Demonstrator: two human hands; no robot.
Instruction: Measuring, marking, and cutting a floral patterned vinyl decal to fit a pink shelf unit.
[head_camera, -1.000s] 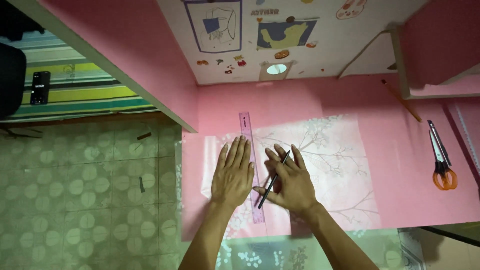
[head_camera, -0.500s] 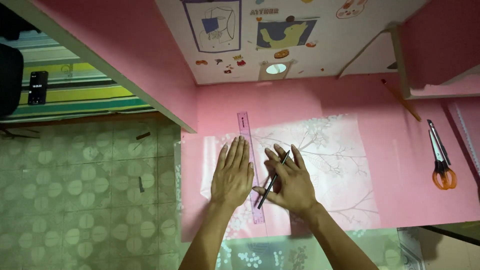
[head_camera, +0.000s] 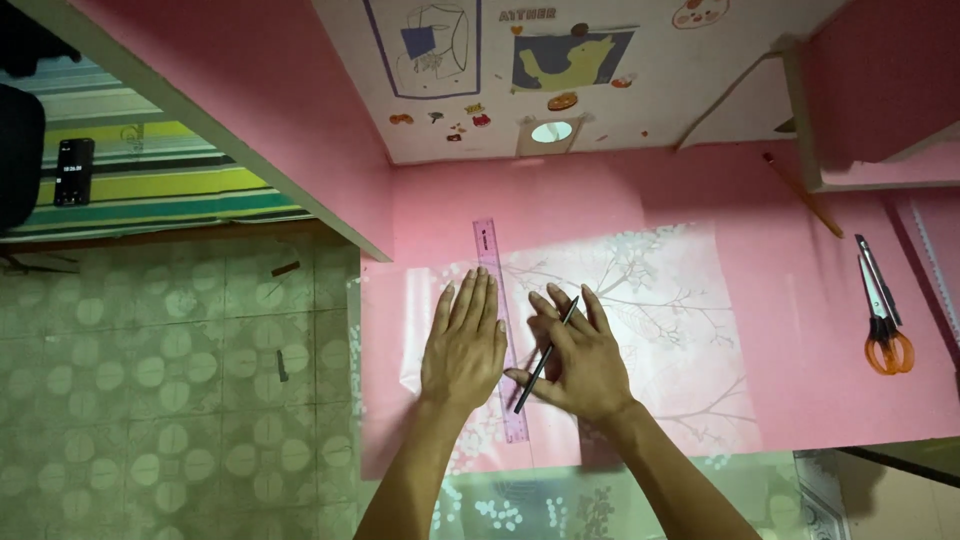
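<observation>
A sheet of pink paper with a pale branch-and-blossom print (head_camera: 650, 320) lies on a pink desk (head_camera: 800, 330). A long pink ruler (head_camera: 493, 290) lies across it, running away from me. My left hand (head_camera: 465, 345) lies flat with fingers together, its edge against the ruler's left side. My right hand (head_camera: 575, 355) rests on the paper just right of the ruler. It holds a thin dark pencil (head_camera: 545, 355) between thumb and fingers, the other fingers spread, the pencil's lower end close to the ruler.
Orange-handled scissors (head_camera: 885, 335) and a slim cutter (head_camera: 865, 265) lie at the desk's right. A brown pencil (head_camera: 800, 195) lies near a pink shelf box (head_camera: 880, 90). A white board with stickers (head_camera: 560, 70) stands behind. Green patterned floor (head_camera: 170, 390) and a phone (head_camera: 73, 170) are left.
Both hands stay in place on the ruler and paper; the right hand's fingers shift only slightly around the pencil.
</observation>
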